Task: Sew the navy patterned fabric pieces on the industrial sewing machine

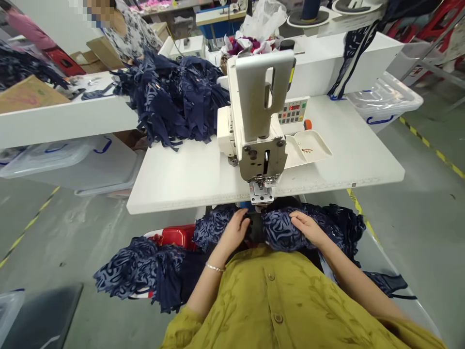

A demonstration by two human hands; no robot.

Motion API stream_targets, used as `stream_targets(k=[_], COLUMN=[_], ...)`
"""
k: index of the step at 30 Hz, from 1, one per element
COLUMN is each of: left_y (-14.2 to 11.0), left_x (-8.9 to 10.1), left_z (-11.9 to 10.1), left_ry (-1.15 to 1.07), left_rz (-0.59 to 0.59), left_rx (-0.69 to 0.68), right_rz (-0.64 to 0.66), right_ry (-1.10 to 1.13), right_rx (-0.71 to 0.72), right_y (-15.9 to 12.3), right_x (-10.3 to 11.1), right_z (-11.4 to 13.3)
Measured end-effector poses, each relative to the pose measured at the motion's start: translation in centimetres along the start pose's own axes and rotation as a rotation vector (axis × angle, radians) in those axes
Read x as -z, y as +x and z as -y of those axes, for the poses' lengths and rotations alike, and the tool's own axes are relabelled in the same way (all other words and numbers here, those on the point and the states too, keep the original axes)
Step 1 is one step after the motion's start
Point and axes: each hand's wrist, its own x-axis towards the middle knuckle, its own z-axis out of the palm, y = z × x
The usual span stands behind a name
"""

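Note:
Two navy cups of a bra (285, 229), with a swirling pattern, lie in front of my body just below the sewing machine's (261, 116) needle area. My left hand (235, 229) is at the inner edge of the left cup, its fingers curled onto the fabric. On the right cup, my right hand (307, 225) grips the upper side between thumb and fingers. The small metal plate (261, 195) of the machine sits just above the gap between the cups. Fabric partly hides the fingertips of both hands.
A heap of navy bras (181, 97) lies left of the machine. More patterned bras (134, 266) rest over a red stool (178, 237). A cream tray (308, 148) holds small brown pieces beside the control panel (293, 111). Lidded plastic boxes (385, 99) stand around; another person (127, 34) is behind.

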Motion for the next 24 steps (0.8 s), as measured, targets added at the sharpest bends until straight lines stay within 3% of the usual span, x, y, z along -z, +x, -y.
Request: stream_targets(k=[2,5,10,12,16,19,24], left_y=[0.7,1.0,0.2,-0.3,-1.5,-2.4,-3.6], left_x=[-0.8,-0.4,3.6,5.2,7.3,8.5,9.8], left_z=[-2.5,-5.1,-8.3,-9.7,-11.8,-12.7,-12.9], left_ry=[-0.128,-0.266,-0.535,-0.595,-0.466,-0.381,0.034], left_rz=[0.091,0.225,0.292,0.272,0.133,0.098,0.145], left_rx=[-0.095,-0.169,-0.193,-0.205,-0.188,-0.192,-0.245], right_rz=[0.107,0.209,0.39,0.35,0.159,0.042,-0.074], right_ry=[0.105,0.069,0.055,0.154,0.29,0.317,0.377], right_rx=[0.029,0.059,0.096,0.129,0.127,0.167,0.254], right_y=[-0.8,-1.5,-1.4,-1.2,-0.7,-0.4,0.4], right_x=[0.1,0.3,0.5,0.0,-1.3,-2.0,-1.6], right_z=[2.2,5.0,8.1,9.5,12.4,13.8,13.7])
